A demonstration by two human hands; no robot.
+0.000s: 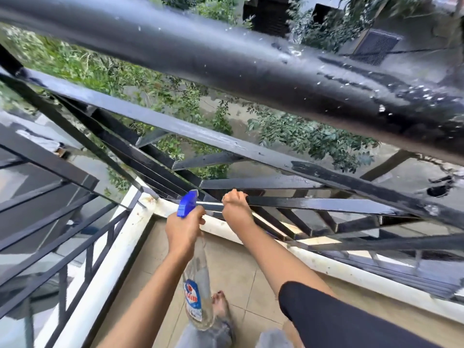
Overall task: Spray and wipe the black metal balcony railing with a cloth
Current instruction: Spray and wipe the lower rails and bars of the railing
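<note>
Left hand (184, 228) grips spray bottle (197, 280), right hand (234, 204) clasps lower rail (326, 204) — I aim nozzle (192, 195) toward two o'clock and mist lightly.

Right hand (236, 208) fingertips hidden behind railing bar (313, 203); spray bottle (198, 285) label blurred.

Location: outdoor balcony of an upper-storey home. Indicators: black metal railing (226, 59) spanning 9 to 3 o'clock; white curb (351, 270) under it at 4 o'clock; beige floor tiles (251, 267) at 6 o'clock; shrubs (313, 136) and pavement (414, 177) well below, visible between the bars; neighbouring wall with vent grille (376, 46) at 1 o'clock.
</note>
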